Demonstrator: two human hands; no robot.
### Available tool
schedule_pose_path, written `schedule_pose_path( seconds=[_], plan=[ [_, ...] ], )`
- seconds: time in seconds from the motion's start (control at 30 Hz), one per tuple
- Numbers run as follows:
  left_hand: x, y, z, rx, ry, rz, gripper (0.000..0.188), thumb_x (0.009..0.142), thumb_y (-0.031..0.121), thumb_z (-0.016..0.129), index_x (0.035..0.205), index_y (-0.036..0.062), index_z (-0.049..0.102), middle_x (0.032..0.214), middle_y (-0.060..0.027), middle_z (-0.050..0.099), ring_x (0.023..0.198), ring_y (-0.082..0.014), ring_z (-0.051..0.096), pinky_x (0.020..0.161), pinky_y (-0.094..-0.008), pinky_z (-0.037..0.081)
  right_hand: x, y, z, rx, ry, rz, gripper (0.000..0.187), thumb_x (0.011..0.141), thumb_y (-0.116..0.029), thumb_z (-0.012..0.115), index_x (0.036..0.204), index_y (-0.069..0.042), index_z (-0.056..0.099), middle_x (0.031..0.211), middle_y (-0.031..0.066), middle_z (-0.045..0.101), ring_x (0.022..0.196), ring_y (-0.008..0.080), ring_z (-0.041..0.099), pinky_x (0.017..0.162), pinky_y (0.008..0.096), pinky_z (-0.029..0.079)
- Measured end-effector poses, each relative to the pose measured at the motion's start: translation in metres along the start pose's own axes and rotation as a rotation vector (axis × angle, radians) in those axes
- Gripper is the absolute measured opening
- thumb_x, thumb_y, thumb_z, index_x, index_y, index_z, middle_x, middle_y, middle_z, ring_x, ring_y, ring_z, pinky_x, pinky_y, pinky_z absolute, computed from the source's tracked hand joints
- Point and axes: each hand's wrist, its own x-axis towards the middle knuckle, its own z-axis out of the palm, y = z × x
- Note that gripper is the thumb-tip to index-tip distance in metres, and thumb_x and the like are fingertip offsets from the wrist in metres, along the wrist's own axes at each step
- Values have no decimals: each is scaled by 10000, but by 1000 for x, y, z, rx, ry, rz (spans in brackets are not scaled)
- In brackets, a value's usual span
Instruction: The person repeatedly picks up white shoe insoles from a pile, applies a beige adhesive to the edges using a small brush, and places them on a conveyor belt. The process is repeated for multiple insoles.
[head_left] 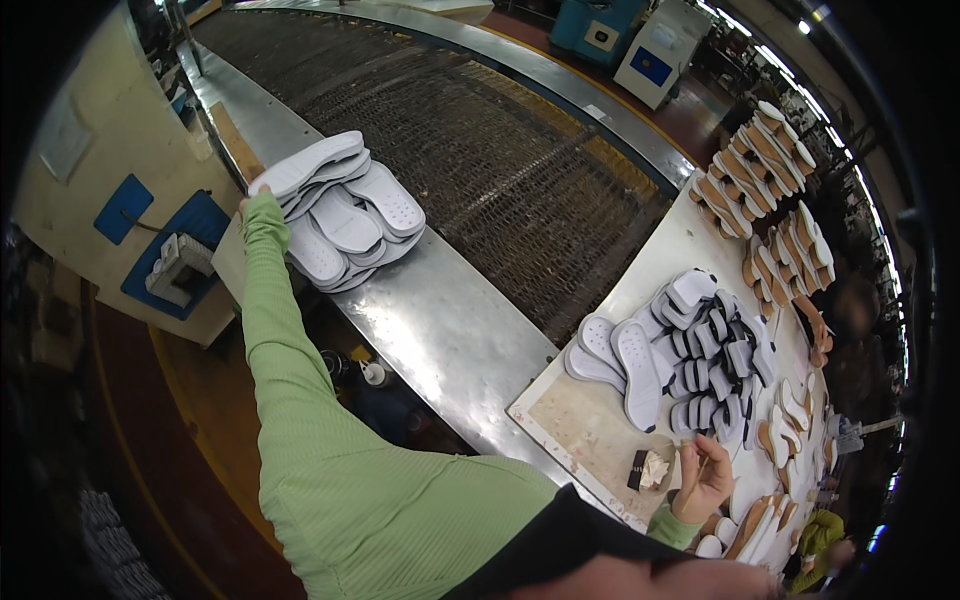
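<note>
A stack of pale grey moulded shoe soles (345, 210) is seen on the brushed steel ledge (450, 330) beside the dark wire-mesh conveyor belt (480, 150); the left hand (246, 203), at the end of a fully stretched light green sleeve (300, 400), is set against the far left edge of that stack, touching it; its fingers are hidden behind the soles, so whether they are spread or closed on a sole cannot be told. The right hand (703, 478) is held low over the worn beige worktable (590, 420), its fingers pinched on a thin stick-like tool (692, 482), perhaps a brush; a small dark block (637, 469) lies just beside it. A heap of white and dark grey sole pieces (690, 350) covers the table's middle; rows of tan and white insoles (770, 170) are ranged along its far side.

The step in hand is judged to be the handling of the stack at the conveyor's ledge, with the tool kept aside in the other hand; a firm hold around the stack's edge would be called for, since the soles are fanned loosely and could slide apart.
</note>
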Motion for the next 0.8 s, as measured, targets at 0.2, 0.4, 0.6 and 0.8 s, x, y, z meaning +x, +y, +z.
schedule_pose_path(
  seconds=[0.2,0.4,0.6,0.8],
  plan=[
    [5,-46,1,-461,-209,-192,586,748,415,690,1097,-53,630,1079,-156,650,874,-245,621,821,-364,489,0,9,-1,-71,3,-85,200,808,41,690,996,68,625,859,95,646,805,147,611,778,259,473],
    [22,-39,15,-580,-354,-322,596,777,479,609,1118,-9,617,1094,-141,640,872,-250,603,827,-376,471,5,11,3,-75,30,-39,191,798,31,702,970,70,629,834,95,650,778,145,618,761,258,475],
    [4,-29,35,-720,-436,-408,639,728,472,631,1199,49,549,1078,-160,629,886,-292,595,828,-403,463,7,10,6,-85,19,-7,170,802,25,695,956,65,634,831,95,658,769,138,625,742,250,476],
    [-2,-31,59,-640,-13,-539,691,573,416,767,1094,131,414,1054,-158,559,860,-264,583,757,-433,465,8,16,-1,-54,48,43,164,795,23,697,943,61,638,842,97,661,791,147,631,760,254,475]
  ],
)
